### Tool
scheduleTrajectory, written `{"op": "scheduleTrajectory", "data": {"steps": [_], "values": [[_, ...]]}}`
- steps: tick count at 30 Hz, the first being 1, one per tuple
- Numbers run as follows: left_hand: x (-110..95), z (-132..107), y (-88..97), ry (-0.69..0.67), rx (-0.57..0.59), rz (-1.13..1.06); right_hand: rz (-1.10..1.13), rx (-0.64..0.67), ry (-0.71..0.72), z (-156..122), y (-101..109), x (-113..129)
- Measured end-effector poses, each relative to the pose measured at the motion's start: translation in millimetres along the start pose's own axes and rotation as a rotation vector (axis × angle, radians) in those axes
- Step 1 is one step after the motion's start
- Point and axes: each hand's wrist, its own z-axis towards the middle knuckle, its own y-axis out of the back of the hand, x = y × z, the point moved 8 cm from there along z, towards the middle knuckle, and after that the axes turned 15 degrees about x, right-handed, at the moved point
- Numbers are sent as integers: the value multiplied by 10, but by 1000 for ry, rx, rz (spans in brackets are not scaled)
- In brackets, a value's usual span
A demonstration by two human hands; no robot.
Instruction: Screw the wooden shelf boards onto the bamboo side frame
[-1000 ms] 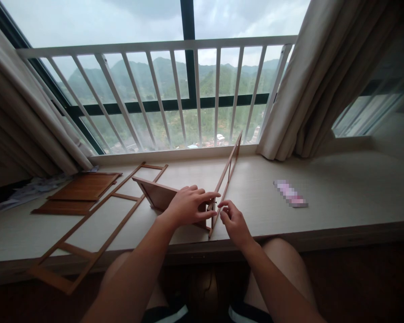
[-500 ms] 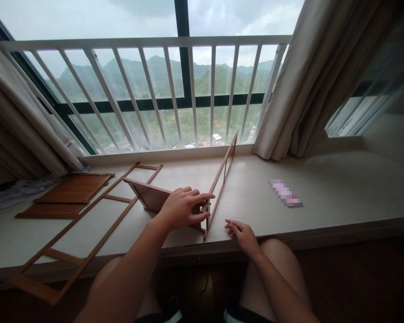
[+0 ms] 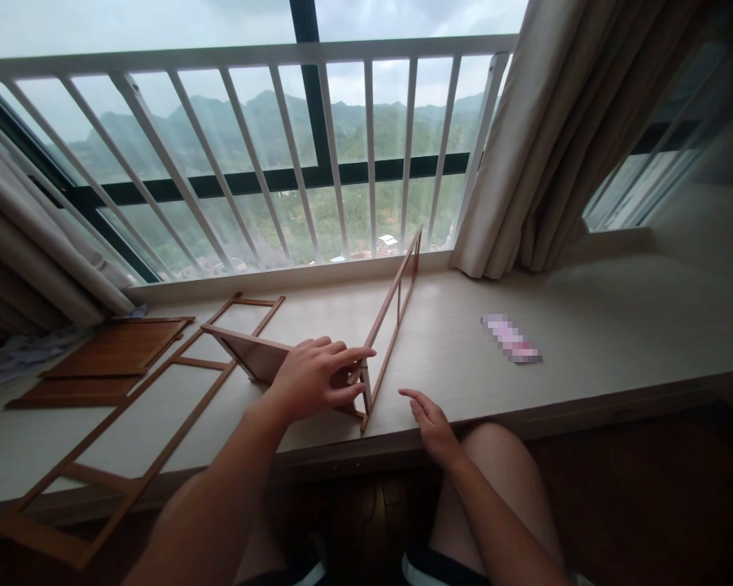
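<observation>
My left hand (image 3: 318, 376) is closed around the near corner where a wooden panel (image 3: 256, 354) meets an upright wooden ladder-like frame (image 3: 383, 325). The panel stands tilted on its edge, running left from the frame. My fingers reach over the joint to the frame's near end and hide part of it. To the right of the joint, apart from it, is my right hand (image 3: 433, 427). Its thumb and forefinger are close together and the other fingers are curled; anything between them is too small to make out.
A second wooden frame (image 3: 189, 423) lies flat at left, its near end overhanging the sill's edge. Beyond it lie slatted wooden panels (image 3: 113, 350). A blurred pink packet (image 3: 511, 338) rests on the sill (image 3: 586, 342) at right. White railing (image 3: 238, 57) and curtains (image 3: 513, 163) stand behind.
The view has shifted slightly, with things sitting a little further left. My right hand's forefinger now points out straighter. My left hand keeps its hold on the joint.
</observation>
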Motion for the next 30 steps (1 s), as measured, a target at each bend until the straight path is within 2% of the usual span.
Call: {"op": "scheduleTrajectory", "data": {"steps": [7, 20, 30], "values": [[-8, -9, 28, 2, -10, -12, -56, 56, 7, 66, 16, 31], [-25, -20, 41, -4, -17, -19, -10, 58, -30, 48, -19, -62], [-16, -10, 35, -17, -14, -13, -49, 91, 33, 45, -40, 29]]}}
